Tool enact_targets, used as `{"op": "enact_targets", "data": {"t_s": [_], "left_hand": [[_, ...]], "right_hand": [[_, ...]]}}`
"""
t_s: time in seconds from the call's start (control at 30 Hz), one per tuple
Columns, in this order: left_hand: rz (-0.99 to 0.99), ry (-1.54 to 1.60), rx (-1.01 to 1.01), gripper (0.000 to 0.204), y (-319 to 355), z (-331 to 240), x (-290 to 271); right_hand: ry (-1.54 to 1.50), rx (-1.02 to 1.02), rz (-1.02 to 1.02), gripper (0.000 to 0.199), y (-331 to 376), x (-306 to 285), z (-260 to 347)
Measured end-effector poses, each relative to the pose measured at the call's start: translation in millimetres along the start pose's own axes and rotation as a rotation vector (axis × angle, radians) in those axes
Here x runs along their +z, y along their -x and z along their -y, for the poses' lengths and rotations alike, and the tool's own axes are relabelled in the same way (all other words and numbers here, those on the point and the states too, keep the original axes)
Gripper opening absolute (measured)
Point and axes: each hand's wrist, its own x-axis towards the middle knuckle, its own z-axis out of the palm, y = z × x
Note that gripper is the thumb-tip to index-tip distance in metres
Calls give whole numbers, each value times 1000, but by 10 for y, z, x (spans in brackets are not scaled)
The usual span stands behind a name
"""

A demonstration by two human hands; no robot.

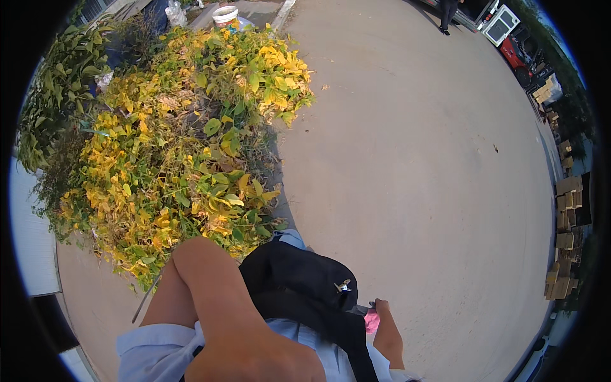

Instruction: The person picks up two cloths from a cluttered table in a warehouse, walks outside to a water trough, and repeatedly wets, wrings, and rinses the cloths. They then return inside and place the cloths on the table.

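Note:
My left arm is bent sharply, with the elbow pointing ahead and the forearm coming back toward the lower edge. My left hand (254,364) is close up at that edge, its fingers out of view, so what it holds or touches cannot be seen. Down at my right side, my right hand (381,307) is closed around a pink and grey thing (372,321) whose kind I cannot make out. A black bag (293,274) with a wide strap hangs across my front, with a small shiny metal piece (344,287) on it.
Yellow and green leafy bushes (172,165) spread along my left. Grey pavement (414,159) runs ahead and right. A white bucket (225,16) stands beyond the bushes. Stacked cardboard boxes (566,204) line the far right. A person (448,14) stands by an open vehicle.

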Motion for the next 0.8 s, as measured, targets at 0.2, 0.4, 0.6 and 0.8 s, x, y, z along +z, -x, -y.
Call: {"op": "enact_targets", "data": {"t_s": [0.2, 0.4, 0.6, 0.8], "left_hand": [[25, -215, 88, 23, -703, 366, -2423], [-190, -890, -589, 19, -1061, 642, -6053], [-19, -1219, -1437, 34, -1093, 1211, -8890], [94, -1370, -1539, 36, -1583, 1490, -11856]], "right_hand": [[222, -696, -436, 46, -1439, -3019, 3879], [112, -233, -422, 47, -1508, -5003, 6125], [18, 171, -386, 48, -1878, -5762, 7154], [-169, 245, -231, 46, -3401, -6253, 9268]]}}
